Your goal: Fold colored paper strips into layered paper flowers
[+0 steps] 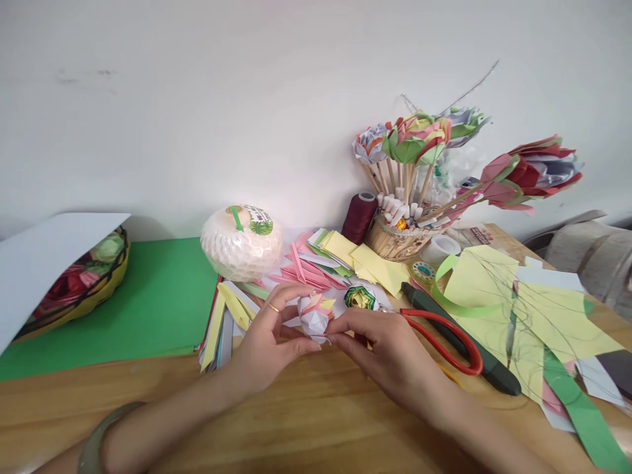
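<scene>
Between both hands, above the wooden table (276, 421), is a small folded paper flower (313, 321), white outside with pink and yellow inner petals. My left hand (271, 336) is closed around its left side, thumb below and fingers behind. On the right side, my right hand (378, 345) pinches the flower's edge between thumb and fingertips. Just behind my right hand lies a green and yellow rolled paper flower (360, 297). Red-handled scissors (467, 345) rest to the right of that hand, their blades mostly hidden, beside a dark green pen-like tool (474, 349).
Behind the hands lie folded pink paper pieces (309, 273) and yellow slips (380, 266). A wrapped white coconut (241, 242), a maroon thread spool (359, 217) and a basket of paper flowers (397, 240) stand at the back. Yellow sheets with loose threads (557, 316) spread right; a green board (162, 303) lies left.
</scene>
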The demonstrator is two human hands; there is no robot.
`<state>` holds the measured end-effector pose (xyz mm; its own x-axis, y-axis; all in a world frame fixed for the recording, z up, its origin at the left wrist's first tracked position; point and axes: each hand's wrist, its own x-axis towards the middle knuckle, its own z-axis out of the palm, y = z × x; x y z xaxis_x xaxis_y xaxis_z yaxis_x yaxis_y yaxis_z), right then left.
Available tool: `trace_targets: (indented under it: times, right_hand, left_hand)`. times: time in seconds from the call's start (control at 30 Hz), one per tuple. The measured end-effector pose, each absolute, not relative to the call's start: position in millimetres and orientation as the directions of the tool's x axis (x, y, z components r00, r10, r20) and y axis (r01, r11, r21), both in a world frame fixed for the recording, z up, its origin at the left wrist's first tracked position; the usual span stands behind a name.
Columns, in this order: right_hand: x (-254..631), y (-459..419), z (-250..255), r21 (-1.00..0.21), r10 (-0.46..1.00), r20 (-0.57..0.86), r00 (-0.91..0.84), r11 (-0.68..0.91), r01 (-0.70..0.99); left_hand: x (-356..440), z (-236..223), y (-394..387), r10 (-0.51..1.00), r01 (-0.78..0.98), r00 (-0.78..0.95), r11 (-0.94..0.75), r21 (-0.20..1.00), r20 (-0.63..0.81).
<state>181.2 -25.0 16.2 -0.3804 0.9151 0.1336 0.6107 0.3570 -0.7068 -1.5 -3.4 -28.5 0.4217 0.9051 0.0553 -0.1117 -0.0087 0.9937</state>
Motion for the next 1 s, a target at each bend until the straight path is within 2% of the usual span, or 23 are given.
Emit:
trace_targets:
  times: [0.17,0.4,0.67,1.0]
  right_hand:
    - [181.7,-24.6,17.4,-0.718,0.925,0.094,-0.369,0.320,0.619]
    - [180.2,-23.5,19.1,-0.697,0.930,0.020,-0.368,0.277,0.662]
    - [180.8,-23.2,18.7,-0.710,0.915,-0.016,-0.402,0.273,0.649]
    - [179.5,-24.0,16.1,-0.714,0.910,0.017,-0.413,0.301,0.633]
  left_hand:
    - [-2.5,-29.1,-1.8,0.878,-0.128,0.477,0.022,0.992,0.042]
    - [-9.3,-34.0,6.9,0.826,-0.078,0.555,-0.062,0.995,0.094]
    - [-12.5,-26.3,11.6,0.786,-0.057,0.611,-0.076,0.995,0.095]
    - [-13.7,-22.0,10.4,0.771,-0.041,0.634,-0.048,0.998,0.063]
